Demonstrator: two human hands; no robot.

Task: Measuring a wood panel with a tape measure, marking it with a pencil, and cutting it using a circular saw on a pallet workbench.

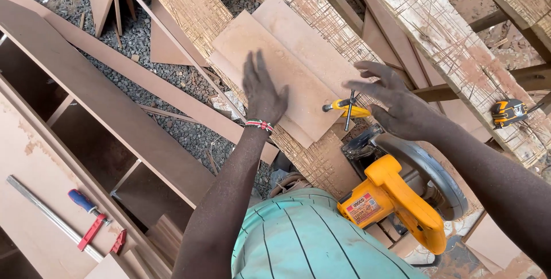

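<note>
An outdoor yard of grey gravel [143,44] lay under my view, with scored timber beams [442,44] serving as a workbench. The brown board [287,72] rested flat across those beams, its near corner pinned by a small yellow clamp [347,108]. My left hand [263,90] lay on the board's middle, fingers spread wide and flat, gripping nothing. My right hand [396,104], also spread and empty, hovered just right of the clamp and touched nothing I could be sure of. I judged this a steadying step, the sheet being squared and held under the clamp; the next move would call for firm downward pressure without shifting it. Just below the right hand sat the yellow circular saw [402,198], close enough to crowd the wrist. Farther right lay a tape measure [508,111]. Left of the left arm stood an open cabinet carcass [103,124], with a bar clamp [69,216] beyond, leaving room over the board's far edge.
</note>
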